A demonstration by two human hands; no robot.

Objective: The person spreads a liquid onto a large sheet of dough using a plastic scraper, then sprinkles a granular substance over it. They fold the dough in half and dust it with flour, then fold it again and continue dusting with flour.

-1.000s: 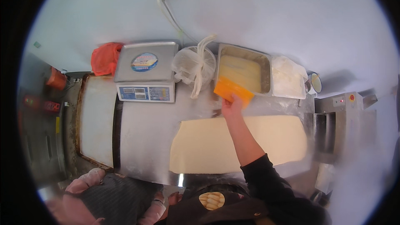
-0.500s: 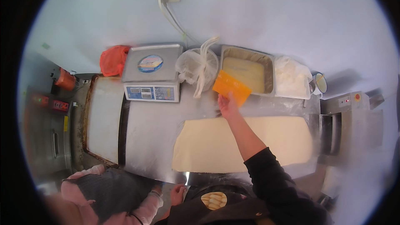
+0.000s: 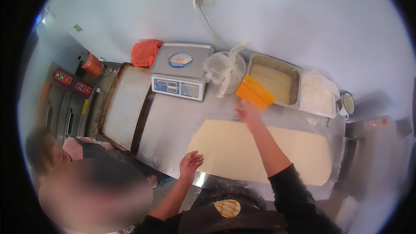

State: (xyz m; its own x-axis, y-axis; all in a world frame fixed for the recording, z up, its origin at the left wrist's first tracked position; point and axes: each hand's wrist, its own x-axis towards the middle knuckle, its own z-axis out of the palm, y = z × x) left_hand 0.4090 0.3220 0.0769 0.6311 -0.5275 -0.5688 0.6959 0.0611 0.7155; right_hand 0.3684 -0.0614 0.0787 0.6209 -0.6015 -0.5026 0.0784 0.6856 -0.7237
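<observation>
A wide rectangle of pale dough [image 3: 226, 148] lies on the steel tabletop [image 3: 161, 125]. My right hand [image 3: 246, 113] is over the table beyond the dough, just below an orange plastic scraper [image 3: 255, 92]; its blurred fingers look apart and free of the scraper. The scraper leans at the near left corner of a metal pan [image 3: 297, 84] holding something pale yellow [image 3: 271, 79]. My left hand [image 3: 190, 162] is raised by the dough's near left edge, empty, with its fingers loosely bent and apart.
A scale [image 3: 177, 87], red bag [image 3: 146, 52], tied plastic bag [image 3: 221, 67], white bundle [image 3: 316, 93] and enamel mug [image 3: 346, 104] line the back. A rimmed tray [image 3: 104, 125] lies left; a steel machine [image 3: 372, 147] stands right. A co-worker [image 3: 93, 147] is at lower left.
My left hand has risen from the lower edge to the dough. My right hand's fingers have come away from the orange scraper. The view has turned, and the co-worker now faces the table.
</observation>
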